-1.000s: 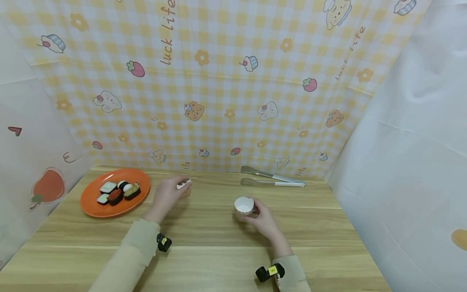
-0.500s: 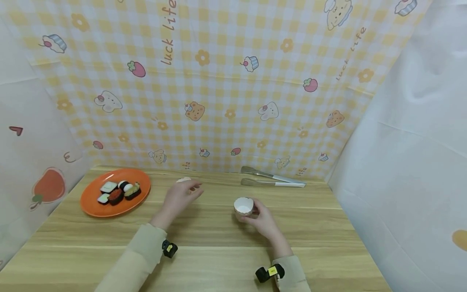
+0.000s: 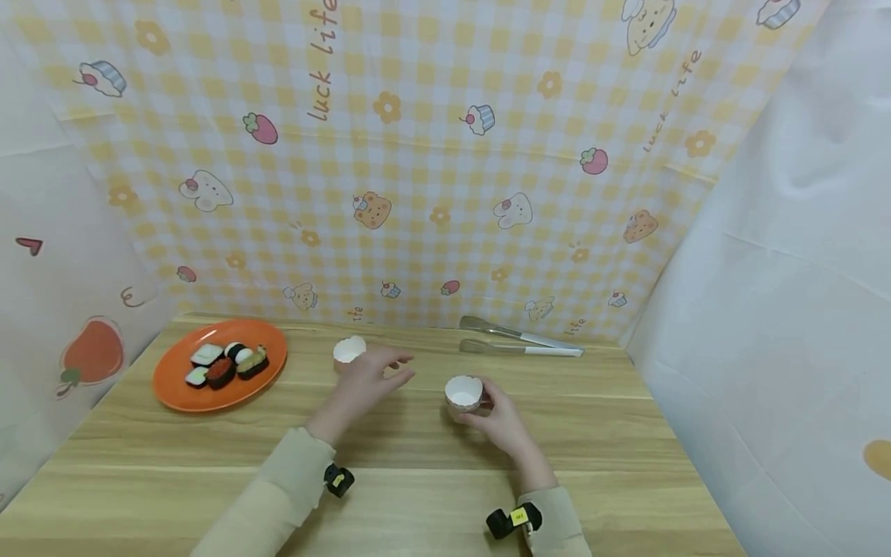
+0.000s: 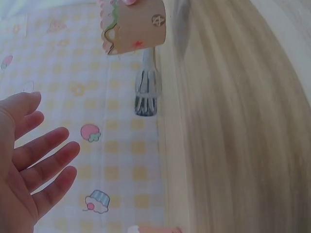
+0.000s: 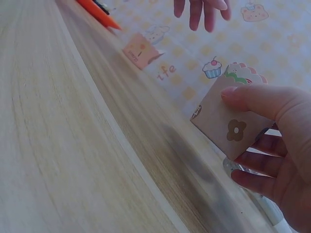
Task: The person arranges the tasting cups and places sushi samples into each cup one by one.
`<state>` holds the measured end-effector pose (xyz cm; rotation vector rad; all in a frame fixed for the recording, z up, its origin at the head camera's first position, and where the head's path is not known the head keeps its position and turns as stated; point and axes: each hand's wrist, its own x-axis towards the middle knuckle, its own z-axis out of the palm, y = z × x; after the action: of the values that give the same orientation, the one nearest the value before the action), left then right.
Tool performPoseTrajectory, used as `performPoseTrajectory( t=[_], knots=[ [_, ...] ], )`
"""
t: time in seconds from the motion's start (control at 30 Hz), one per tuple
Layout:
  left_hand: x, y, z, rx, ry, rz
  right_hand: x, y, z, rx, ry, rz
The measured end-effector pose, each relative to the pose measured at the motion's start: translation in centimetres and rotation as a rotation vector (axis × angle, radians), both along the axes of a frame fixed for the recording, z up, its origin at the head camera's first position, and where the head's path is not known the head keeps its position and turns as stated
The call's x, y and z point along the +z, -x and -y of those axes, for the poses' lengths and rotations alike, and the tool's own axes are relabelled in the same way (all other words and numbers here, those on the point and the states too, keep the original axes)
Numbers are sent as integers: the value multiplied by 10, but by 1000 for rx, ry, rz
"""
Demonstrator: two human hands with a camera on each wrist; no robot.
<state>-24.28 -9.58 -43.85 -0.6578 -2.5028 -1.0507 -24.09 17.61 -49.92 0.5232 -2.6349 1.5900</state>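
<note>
My right hand (image 3: 503,422) grips a small pinkish-brown paper cup (image 3: 462,404) with a scalloped rim and a white inside. In the right wrist view that cup shows a brown flower print, the thumb lies on its side, and its shadow falls on the wood. My left hand (image 3: 362,385) is in the air between this cup and a second scalloped cup, its fingers relaxed and spread, holding nothing. The second cup (image 3: 349,350) stands upright on the table behind the left hand, which partly covers it; in the right wrist view this cup (image 5: 140,51) shows a printed face.
An orange oval plate (image 3: 168,379) with several sushi pieces (image 3: 221,373) lies at the left of the wooden table (image 3: 390,503). Tongs (image 3: 524,345) with grey ends and white handles lie at the back right, close to the checked cloth backdrop (image 3: 431,155).
My left hand has let go of the second cup, leaving it standing, and has moved right toward the other cup. The right hand and its cup have stayed almost still.
</note>
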Motion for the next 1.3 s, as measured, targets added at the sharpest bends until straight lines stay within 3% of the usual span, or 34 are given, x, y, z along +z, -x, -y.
performPoseTrajectory(
  t=[0.33,0.7,1.3],
  knots=[
    [-6,-1,-11,-59,28,-29,1,-1,2,-3,-5,8],
    [-15,-5,-23,-163,88,47,2,-2,3,-1,-20,3],
    [-24,-8,-36,-208,161,40,6,-4,4,5,-1,10]
  ],
)
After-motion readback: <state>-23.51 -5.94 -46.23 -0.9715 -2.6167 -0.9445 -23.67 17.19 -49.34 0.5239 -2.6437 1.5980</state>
